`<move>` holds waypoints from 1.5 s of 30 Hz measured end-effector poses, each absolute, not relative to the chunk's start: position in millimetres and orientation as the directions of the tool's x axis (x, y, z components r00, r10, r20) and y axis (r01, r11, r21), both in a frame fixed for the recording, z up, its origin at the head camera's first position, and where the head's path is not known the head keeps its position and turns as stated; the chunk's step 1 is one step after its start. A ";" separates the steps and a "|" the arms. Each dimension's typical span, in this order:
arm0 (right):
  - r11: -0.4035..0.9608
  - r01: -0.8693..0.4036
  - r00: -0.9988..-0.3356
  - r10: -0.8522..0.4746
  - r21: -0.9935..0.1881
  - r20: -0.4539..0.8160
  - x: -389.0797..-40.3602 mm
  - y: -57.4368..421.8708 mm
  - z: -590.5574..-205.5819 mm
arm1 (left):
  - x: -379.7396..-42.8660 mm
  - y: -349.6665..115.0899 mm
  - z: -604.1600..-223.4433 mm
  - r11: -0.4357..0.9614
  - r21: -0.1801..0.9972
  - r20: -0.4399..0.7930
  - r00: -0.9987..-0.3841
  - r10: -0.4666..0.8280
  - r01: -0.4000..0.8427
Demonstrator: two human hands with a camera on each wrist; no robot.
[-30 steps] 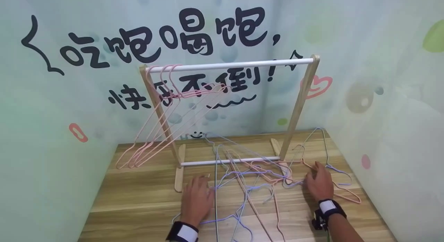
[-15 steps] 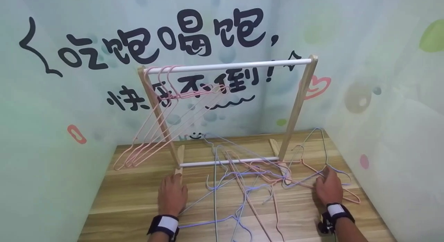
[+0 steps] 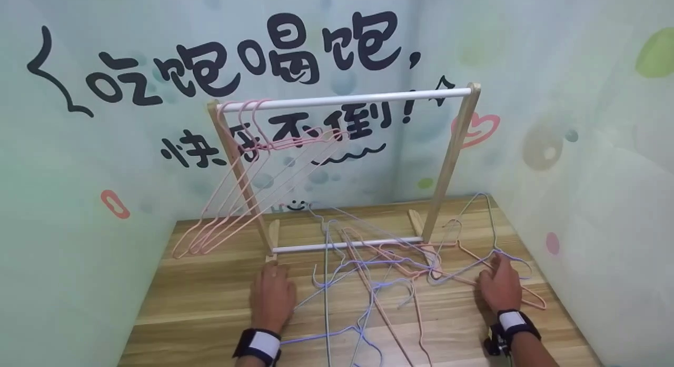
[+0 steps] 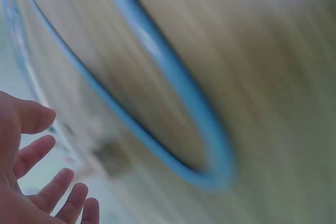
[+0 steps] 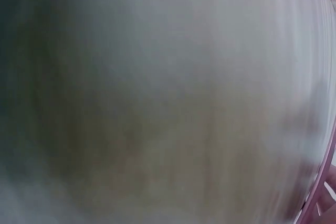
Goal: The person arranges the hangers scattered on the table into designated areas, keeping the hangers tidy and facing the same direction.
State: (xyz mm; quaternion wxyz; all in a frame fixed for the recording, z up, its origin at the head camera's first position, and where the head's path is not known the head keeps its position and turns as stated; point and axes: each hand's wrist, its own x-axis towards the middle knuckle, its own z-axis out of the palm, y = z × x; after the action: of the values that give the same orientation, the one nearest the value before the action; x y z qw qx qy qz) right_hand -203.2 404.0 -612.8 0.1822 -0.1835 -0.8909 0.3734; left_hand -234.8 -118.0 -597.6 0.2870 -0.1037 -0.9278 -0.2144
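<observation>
My left hand (image 3: 273,296) lies over the table beside the rack's left foot, holding nothing; its fingers look spread and relaxed in the left wrist view. A blue clothes hanger (image 3: 316,336) lies to its right, its rounded end close to the left wrist camera. My right hand (image 3: 500,285) rests among hangers at the right, by a blue hanger (image 3: 468,267) and a salmon-pink hanger (image 3: 545,305). I see no grip on either; its fingertips are partly hidden. The right wrist view is mostly blurred, with a pink hanger edge (image 5: 321,179) crossing in front of the fingers.
A wooden rack with a white top rod (image 3: 347,99) stands at the back. Several pink hangers (image 3: 295,141) hang at its left end. A tangle of blue and pink hangers covers the table (image 3: 205,304) between my hands. Walls enclose the back and both sides.
My left hand has moved left, away from the tangled hangers, then slightly back right. The right hand has shifted a little to the right. The hung hangers stay in place.
</observation>
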 end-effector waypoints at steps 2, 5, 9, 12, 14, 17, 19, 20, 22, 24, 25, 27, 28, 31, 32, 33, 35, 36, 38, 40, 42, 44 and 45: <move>0.651 0.185 -0.865 0.463 -0.736 0.191 -201.8 402.8 -610.9 | -231.6 -99.8 -593.7 0.876 0.302 0.622 -0.774 0.118 0.376; 0.659 0.183 -0.863 0.463 -0.729 0.201 -200.5 400.8 -609.7 | -224.2 -69.8 -588.3 0.853 0.277 0.637 -0.750 0.181 0.441; 0.661 0.183 -0.858 0.469 -0.727 0.211 -199.4 398.1 -610.1 | -211.2 -32.9 -586.3 0.828 0.262 0.607 -0.752 0.257 0.495; 0.656 0.184 -0.858 0.470 -0.732 0.206 -199.5 396.8 -611.2 | -201.6 -10.5 -587.2 0.819 0.227 0.597 -0.740 0.310 0.527; 0.655 0.189 -0.860 0.470 -0.732 0.198 -199.8 396.6 -612.3 | -195.3 2.5 -588.8 0.810 0.211 0.602 -0.726 0.333 0.547; 0.654 0.200 -0.861 0.472 -0.729 0.187 -201.0 396.7 -614.3 | -186.2 20.1 -592.2 0.792 0.186 0.612 -0.700 0.369 0.581; 0.654 0.205 -0.862 0.473 -0.728 0.182 -201.4 396.9 -614.7 | -179.6 31.3 -594.5 0.776 0.168 0.611 -0.682 0.402 0.608; 0.654 0.208 -0.863 0.473 -0.728 0.179 -201.5 396.9 -614.7 | -175.9 36.8 -595.1 0.765 0.157 0.608 -0.672 0.423 0.624; 0.654 0.206 -0.864 0.471 -0.728 0.179 -201.7 396.9 -614.0 | -168.2 47.4 -596.0 0.747 0.128 0.585 -0.658 0.474 0.653; 0.656 0.205 -0.864 0.470 -0.726 0.180 -201.9 396.8 -613.4 | -160.9 57.5 -597.2 0.721 0.109 0.566 -0.639 0.521 0.685; 0.657 0.205 -0.864 0.470 -0.726 0.181 -202.4 396.9 -613.4 | -157.3 62.2 -597.9 0.710 0.100 0.553 -0.632 0.543 0.697; 0.663 0.203 -0.861 0.471 -0.721 0.191 -203.4 396.5 -613.9 | -150.7 70.7 -600.0 0.690 0.085 0.535 -0.617 0.577 0.719; 0.667 0.201 -0.859 0.472 -0.718 0.197 -203.9 395.9 -614.1 | -147.7 74.5 -600.9 0.681 0.080 0.529 -0.611 0.589 0.727; 0.679 0.194 -0.850 0.476 -0.708 0.224 -205.3 393.3 -614.5 | -140.2 84.7 -604.4 0.673 0.068 0.510 -0.605 0.611 0.737; 0.685 0.189 -0.848 0.475 -0.704 0.235 -206.0 392.0 -614.1 | -138.3 88.0 -605.6 0.672 0.067 0.506 -0.605 0.615 0.738; 0.687 0.183 -0.846 0.474 -0.703 0.243 -206.6 390.7 -613.8 | -136.8 91.1 -606.8 0.674 0.066 0.500 -0.609 0.616 0.736; 0.690 0.168 -0.849 0.465 -0.704 0.252 -207.7 386.2 -611.6 | -134.8 96.9 -608.6 0.685 0.073 0.476 -0.629 0.615 0.725; 0.691 0.158 -0.852 0.456 -0.705 0.256 -208.3 383.2 -610.2 | -134.1 99.7 -609.4 0.692 0.078 0.462 -0.641 0.613 0.718; 0.695 0.128 -0.860 0.433 -0.707 0.269 -210.2 375.6 -607.1 | -134.2 104.8 -610.6 0.710 0.081 0.431 -0.667 0.608 0.700; 0.708 0.078 -0.872 0.390 -0.702 0.297 -212.0 365.8 -604.3 | -134.9 109.2 -611.3 0.728 0.084 0.407 -0.691 0.598 0.680; 0.724 0.008 -0.880 0.333 -0.689 0.339 -214.3 354.7 -602.1 | -136.5 113.1 -612.4 0.747 0.082 0.404 -0.707 0.581 0.660; 0.739 -0.067 -0.887 0.264 -0.670 0.380 -216.0 342.6 -600.2 | -138.9 116.6 -613.6 0.762 0.084 0.417 -0.717 0.558 0.642; 0.746 -0.104 -0.887 0.229 -0.657 0.400 -216.7 336.8 -600.0 | -140.0 118.3 -613.8 0.769 0.087 0.427 -0.721 0.546 0.634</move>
State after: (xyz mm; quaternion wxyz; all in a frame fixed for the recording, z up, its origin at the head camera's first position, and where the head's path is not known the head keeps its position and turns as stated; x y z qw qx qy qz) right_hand -216.7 336.8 -600.0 0.2348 -0.0348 -0.9045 0.3544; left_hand -140.0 118.3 -613.8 0.1922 -0.3203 -0.9206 -0.1141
